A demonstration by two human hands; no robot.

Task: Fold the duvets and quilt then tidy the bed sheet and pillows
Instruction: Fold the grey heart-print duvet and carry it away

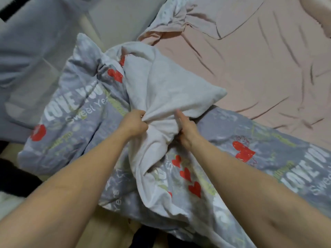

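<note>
Both hands gripping a bunched duvet at the bed's near edge

The grey heart-printed duvet (86, 111) lies crumpled over the pink bed sheet (250, 72); the left hand (133, 122) and right hand (186, 129) have fingers clenched on its pale underside.

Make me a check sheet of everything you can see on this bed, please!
Surface: pink sheet, wrinkled, its far-left corner bunched up.
Job's things: grey duvet with red hearts and words, crumpled along the near edge; its plain white side is gathered up.
Clutter: nothing seen.
Grips: left hand and right hand both clutch the white side.
Cables: nothing seen.
Surroundings: pale floor, blurred; dark shapes at lower left, unclear.
</note>
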